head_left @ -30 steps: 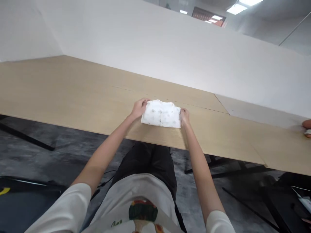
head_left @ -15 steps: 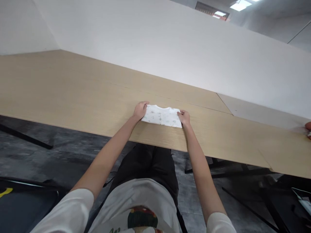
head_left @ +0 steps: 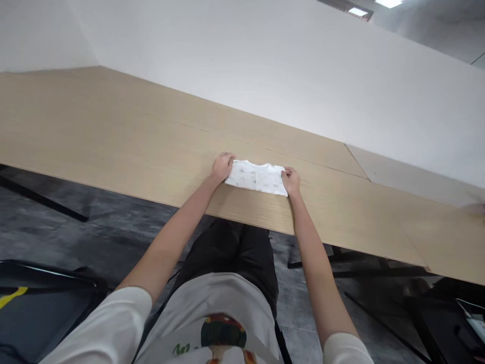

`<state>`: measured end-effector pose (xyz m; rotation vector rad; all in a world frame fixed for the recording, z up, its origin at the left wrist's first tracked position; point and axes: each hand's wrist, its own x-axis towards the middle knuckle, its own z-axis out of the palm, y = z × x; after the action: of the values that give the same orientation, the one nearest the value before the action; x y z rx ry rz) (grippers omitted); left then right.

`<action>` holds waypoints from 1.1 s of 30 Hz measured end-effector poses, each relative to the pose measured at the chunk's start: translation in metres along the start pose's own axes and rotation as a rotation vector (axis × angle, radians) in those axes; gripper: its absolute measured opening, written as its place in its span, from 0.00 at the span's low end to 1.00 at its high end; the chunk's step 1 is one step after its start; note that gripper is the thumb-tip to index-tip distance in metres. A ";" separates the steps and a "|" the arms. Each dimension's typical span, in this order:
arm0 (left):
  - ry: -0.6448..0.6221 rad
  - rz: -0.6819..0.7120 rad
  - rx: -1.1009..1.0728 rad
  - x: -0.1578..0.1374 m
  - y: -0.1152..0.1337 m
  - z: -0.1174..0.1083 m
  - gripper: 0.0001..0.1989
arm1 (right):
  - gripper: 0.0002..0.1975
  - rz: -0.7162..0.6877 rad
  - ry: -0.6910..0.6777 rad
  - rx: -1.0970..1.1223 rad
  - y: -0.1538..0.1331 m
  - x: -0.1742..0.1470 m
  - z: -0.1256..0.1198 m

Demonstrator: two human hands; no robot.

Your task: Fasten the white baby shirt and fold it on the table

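Note:
A small white baby shirt (head_left: 257, 177) with a tiny scattered print lies folded into a flat, wide strip on the wooden table. Its curved neckline faces away from me. At the left end, my left hand (head_left: 223, 166) is closed on the upper corner, with its fingertips partly hidden. My right hand (head_left: 291, 181) pinches the other end, thumb on top of the cloth and fingers curled at the far corner.
The light wooden table (head_left: 125, 136) runs across the view, with a thin seam behind the shirt. A white partition (head_left: 227, 55) rises along its back edge. Below the near edge are a black chair (head_left: 41, 313) at left and dark table legs (head_left: 379, 270) at right.
My view has shifted slightly, so table and shirt sit a little differently in the picture. Both hands stay at the shirt's two ends; the right fingers look slightly more curled.

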<state>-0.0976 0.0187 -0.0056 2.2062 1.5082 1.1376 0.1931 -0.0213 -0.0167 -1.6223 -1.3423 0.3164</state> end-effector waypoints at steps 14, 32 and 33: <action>-0.120 -0.173 0.021 -0.001 0.003 -0.006 0.12 | 0.09 0.036 0.010 0.019 -0.006 -0.006 -0.004; -0.106 -0.171 -0.123 -0.003 -0.001 -0.005 0.09 | 0.09 0.000 -0.023 -0.070 -0.005 -0.007 -0.008; -0.107 -0.167 -0.133 -0.003 -0.001 -0.005 0.09 | 0.10 0.000 -0.030 -0.089 -0.005 -0.007 -0.009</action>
<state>-0.1023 0.0153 -0.0045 1.9806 1.4950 1.0205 0.1936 -0.0324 -0.0113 -1.6974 -1.3963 0.2847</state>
